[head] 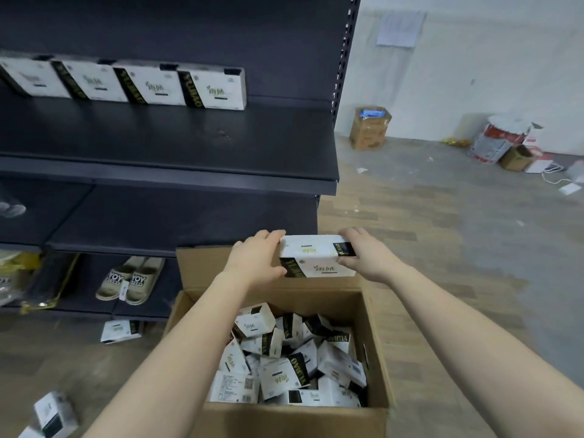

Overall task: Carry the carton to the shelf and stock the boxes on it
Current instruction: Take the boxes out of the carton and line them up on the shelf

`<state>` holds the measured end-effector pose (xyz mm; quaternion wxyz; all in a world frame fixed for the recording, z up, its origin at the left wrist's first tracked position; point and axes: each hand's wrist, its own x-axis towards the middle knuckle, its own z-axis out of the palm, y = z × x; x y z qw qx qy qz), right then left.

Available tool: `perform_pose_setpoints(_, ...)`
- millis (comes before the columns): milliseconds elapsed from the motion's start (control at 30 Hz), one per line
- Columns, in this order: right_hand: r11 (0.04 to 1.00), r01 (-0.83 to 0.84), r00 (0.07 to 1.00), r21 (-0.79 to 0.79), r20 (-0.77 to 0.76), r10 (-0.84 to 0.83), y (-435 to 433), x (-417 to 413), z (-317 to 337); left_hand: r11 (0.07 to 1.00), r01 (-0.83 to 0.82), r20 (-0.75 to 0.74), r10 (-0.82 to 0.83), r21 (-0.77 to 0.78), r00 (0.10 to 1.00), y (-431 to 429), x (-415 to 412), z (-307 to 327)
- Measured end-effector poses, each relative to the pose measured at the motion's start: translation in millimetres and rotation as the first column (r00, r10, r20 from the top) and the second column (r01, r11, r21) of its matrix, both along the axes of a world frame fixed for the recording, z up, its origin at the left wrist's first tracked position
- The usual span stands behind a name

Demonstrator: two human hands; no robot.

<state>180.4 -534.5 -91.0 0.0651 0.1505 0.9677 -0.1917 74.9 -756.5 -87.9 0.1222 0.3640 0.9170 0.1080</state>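
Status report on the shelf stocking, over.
Left hand and right hand grip a box over the carton. Four boxes on shelf. No obstacle seen.

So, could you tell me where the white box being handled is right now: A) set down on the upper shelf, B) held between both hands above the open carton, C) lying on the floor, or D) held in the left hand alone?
B: the left hand and right hand grip opposite ends of the white box above the open carton.
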Motion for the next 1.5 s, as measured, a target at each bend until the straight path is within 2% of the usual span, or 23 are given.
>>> perform_pose_setpoints(200,0.999,-0.023,0.999,-0.024,-0.044,0.022,0.0,7.5,34.6,0.999,0.036,-0.051,-0.036,0.006,0.998,10.8,-4.3,29.4)
perform_pose_setpoints(500,0.997,-0.027,0.997,-0.077,-0.068,0.022,1.4,7.2,61.6,0.997,0.082,-0.014,-0.082,0.005,0.997,20.4,-9.9,56.0)
perform_pose_setpoints(933,0.997,-0.017,0.970,-0.070,-0.244,0.000,-21.2,4.6,75.8,0.999,0.007,-0.047,-0.006,0.036,0.999,6.5,-8.8,81.7)
perform_pose_setpoints(1233,0.993,-0.115,0.948,-0.014,-0.302,0.105,-31.9,5.8,101.8,0.997,-0.050,-0.139,0.059,0.067,0.989,-12.1,4.4,107.3)
perform_pose_setpoints(1500,0.991,-0.130,0.928,0.028,-0.348,0.132,-49.6,-5.3,120.7,0.998,-0.044,-0.190,0.053,0.050,0.980,-28.5,-2.3,131.1)
